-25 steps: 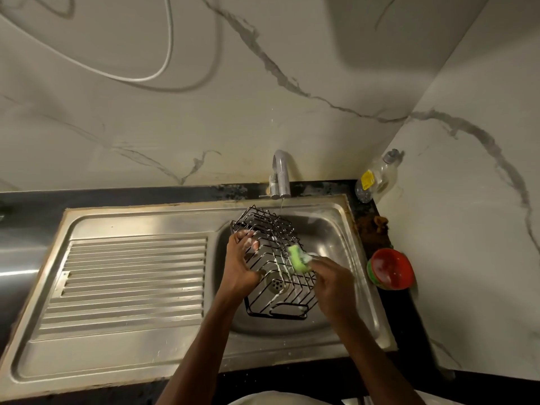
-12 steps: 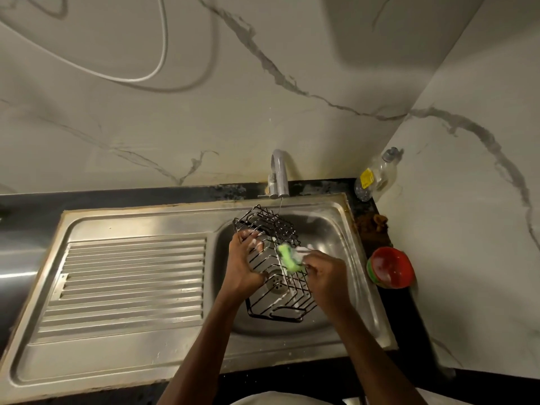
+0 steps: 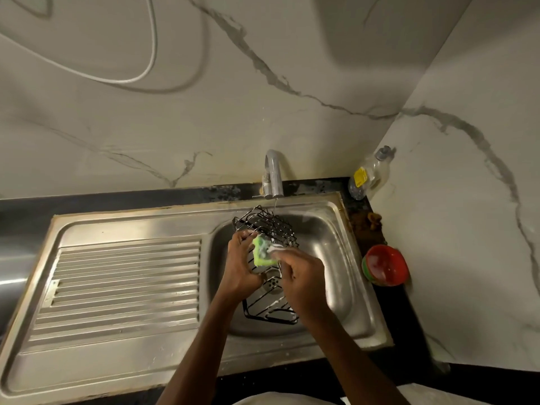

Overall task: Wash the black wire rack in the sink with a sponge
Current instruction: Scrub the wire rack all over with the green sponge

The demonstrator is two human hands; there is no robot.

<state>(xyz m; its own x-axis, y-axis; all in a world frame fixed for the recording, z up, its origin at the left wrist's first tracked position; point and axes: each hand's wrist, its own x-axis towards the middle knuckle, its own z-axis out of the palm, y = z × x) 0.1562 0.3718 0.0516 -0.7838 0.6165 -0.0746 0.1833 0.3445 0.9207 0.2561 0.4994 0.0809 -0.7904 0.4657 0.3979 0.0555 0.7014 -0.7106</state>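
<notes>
Head view looks down on both hands working over the sink basin (image 3: 330, 252). Left hand (image 3: 241, 267) curls its fingers round the near-left wires of the black rack (image 3: 271, 226), which stands tilted in the basin, its far end under the tap (image 3: 273, 173) and its near end below the wrists. Right hand (image 3: 301, 276) pinches the soapy green sponge (image 3: 263, 252) and presses it on the wires just beside the left fingers. A thin stream of water (image 3: 275, 204) falls onto the far end of the rack. My guess is scrubbing is mid-way. Risks: soapy wires could slip from the left grip, letting the rack drop or twist against the steel; the sponge could snag on a wire and tear; a hard stroke could splash suds toward the red bowl (image 3: 385, 268) and bottle (image 3: 369, 175) on the worktop (image 3: 362, 211) beyond the right hand.
</notes>
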